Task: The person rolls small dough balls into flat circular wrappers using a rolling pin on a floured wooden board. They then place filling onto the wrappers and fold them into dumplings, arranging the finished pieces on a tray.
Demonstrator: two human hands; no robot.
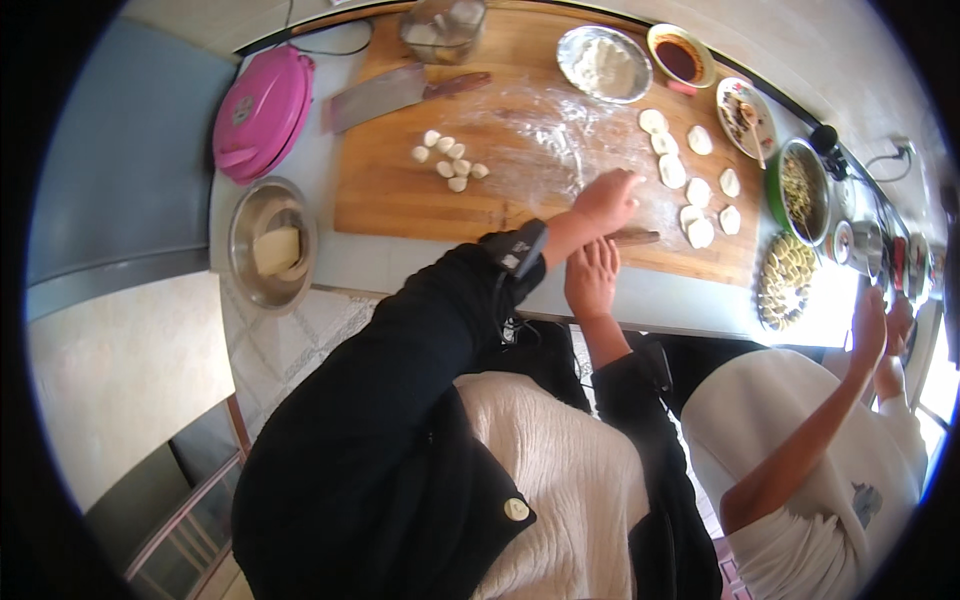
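Over the floured wooden board (pixel 390 202), my left hand (pixel 606 201) reaches to the right with fingers spread, and I see nothing between them. Just right of it lie several round dough wrappers (pixel 672 172), some overlapping. At the board's near edge, my right hand (pixel 592 277) rests with its fingers over the left end of a wooden rolling pin (pixel 636 237). Whether it grips the pin is hidden. Several small dough pieces (pixel 455 167) sit in a cluster left of both hands. Loose flour (pixel 559 142) is spread across the middle.
A cleaver (pixel 382 96) lies at the back left beside a clear container (pixel 442 34). Bowls of flour (pixel 606 64), red sauce (pixel 679 58) and filling (pixel 801 184) stand behind and right. Finished dumplings (pixel 786 281) fill a plate near another person (pixel 817 435). A pink appliance (pixel 262 112) stands left.
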